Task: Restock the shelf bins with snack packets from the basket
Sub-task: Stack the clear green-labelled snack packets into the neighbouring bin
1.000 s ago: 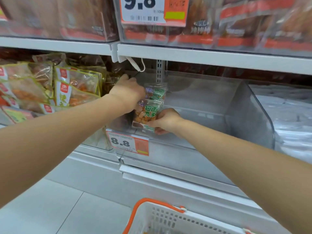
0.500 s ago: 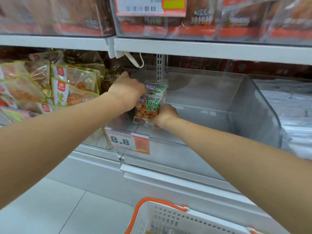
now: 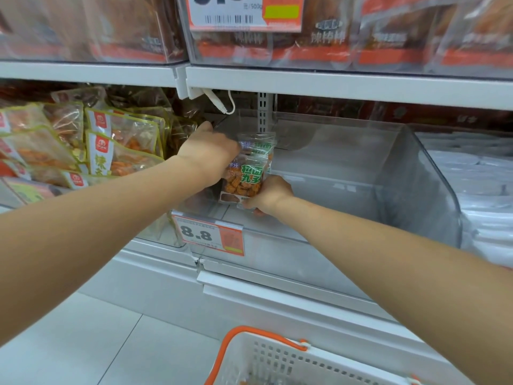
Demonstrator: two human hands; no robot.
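Both hands hold 2 upright snack packets (image 3: 248, 169) at the left front corner of the clear bin (image 3: 410, 173). The left hand (image 3: 208, 152) grips their upper side; the right hand (image 3: 270, 194) pinches the bottom edge. The basket (image 3: 277, 359) sits below.

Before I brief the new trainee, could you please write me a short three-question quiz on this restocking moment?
1. True or false: the clear bin is already full of packets.
2. Which hand supports the snack packets from below? A. left hand B. right hand
3. Fill in: the price tag on the bin front reads ___.

Key: 1 false, it is nearly empty. 2 B. 3 8.8.
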